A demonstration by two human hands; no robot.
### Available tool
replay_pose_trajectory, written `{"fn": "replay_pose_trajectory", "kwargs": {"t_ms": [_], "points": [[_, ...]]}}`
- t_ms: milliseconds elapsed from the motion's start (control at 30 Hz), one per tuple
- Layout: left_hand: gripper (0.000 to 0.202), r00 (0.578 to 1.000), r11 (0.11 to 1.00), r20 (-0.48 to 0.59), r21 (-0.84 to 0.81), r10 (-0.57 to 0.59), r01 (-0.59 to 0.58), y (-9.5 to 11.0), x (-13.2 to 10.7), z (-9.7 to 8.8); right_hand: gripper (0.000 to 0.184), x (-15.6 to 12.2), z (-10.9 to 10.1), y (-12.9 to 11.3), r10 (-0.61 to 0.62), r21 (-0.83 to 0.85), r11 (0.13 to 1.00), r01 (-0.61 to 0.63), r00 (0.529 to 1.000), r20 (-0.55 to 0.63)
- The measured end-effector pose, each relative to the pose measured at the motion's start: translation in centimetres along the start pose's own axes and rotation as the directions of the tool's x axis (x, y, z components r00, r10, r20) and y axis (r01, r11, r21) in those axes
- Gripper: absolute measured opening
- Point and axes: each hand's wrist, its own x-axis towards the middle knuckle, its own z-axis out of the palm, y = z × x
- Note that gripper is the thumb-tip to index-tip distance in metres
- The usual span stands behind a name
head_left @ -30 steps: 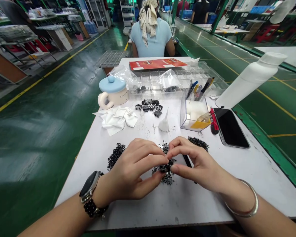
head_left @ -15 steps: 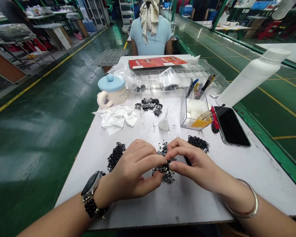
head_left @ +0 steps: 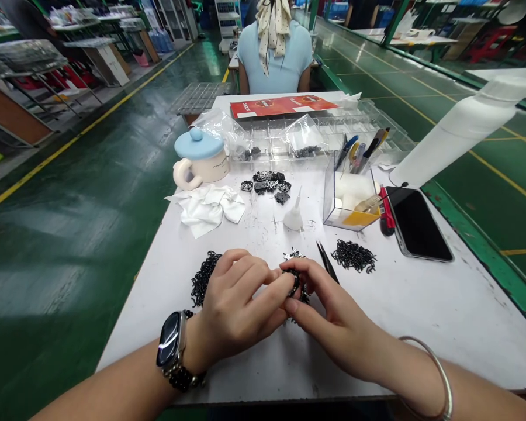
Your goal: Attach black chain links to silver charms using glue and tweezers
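Observation:
My left hand (head_left: 243, 298) and my right hand (head_left: 328, 310) meet over the table, fingertips closed together on a small black part (head_left: 294, 283). The fingers cover most of it, so its exact kind is hidden. Beneath them lies a heap of small shiny metal pieces (head_left: 294, 254), partly covered by the hands. Beside my left hand is a pile of small black curved pieces (head_left: 204, 279). A similar black pile (head_left: 354, 255) sits beyond my right hand, with dark tweezers (head_left: 327, 263) lying just left of it.
Several black assembled parts (head_left: 269, 184) lie farther back, near a white nozzle-tipped bottle (head_left: 294, 217). A lidded mug (head_left: 201, 156) and white cloth (head_left: 208, 209) stand left; a clear pen box (head_left: 348, 202), phone (head_left: 418, 222) and white bottle (head_left: 462, 134) stand right. A person (head_left: 274, 55) sits ahead.
My right hand has shifted slightly and its fingers now close around the black part with my left fingertips. The tweezers have come into fuller view. The camera view has shifted a little.

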Motion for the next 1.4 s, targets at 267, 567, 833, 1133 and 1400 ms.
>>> {"fn": "replay_pose_trajectory", "kwargs": {"t_ms": [267, 567, 833, 1133, 1400], "points": [[0.018, 0.999, 0.997, -0.052, 0.079, 0.008, -0.004, 0.6, 0.2, 0.1, 0.027, 0.2, 0.3, -0.5, 0.065, 0.104, 0.993, -0.062, 0.997, -0.03], [0.02, 0.998, 0.996, -0.052, 0.082, 0.045, -0.041, 1.0, 0.3, 0.3, 0.027, -0.1, 1.0, 0.4, 0.12, 0.143, 0.984, -0.108, 0.99, -0.078], [0.021, 0.998, 0.996, -0.037, 0.073, 0.054, -0.051, 0.9, 0.2, 0.3, 0.027, -0.2, 0.9, 0.4, 0.124, 0.128, 0.985, -0.114, 0.99, -0.07], [0.019, 1.0, 1.0, -0.008, 0.027, 0.015, -0.015, 0.9, 0.4, 0.3, 0.025, -0.1, 0.4, 0.6, 0.087, 0.087, 0.993, -0.084, 0.996, -0.022], [0.021, 0.986, 0.975, -0.026, -0.151, -0.167, 0.161, 0.8, 0.7, 0.0, 0.017, 0.3, -2.2, 0.0, -0.156, -0.184, 0.969, 0.164, 0.986, 0.058]]}}
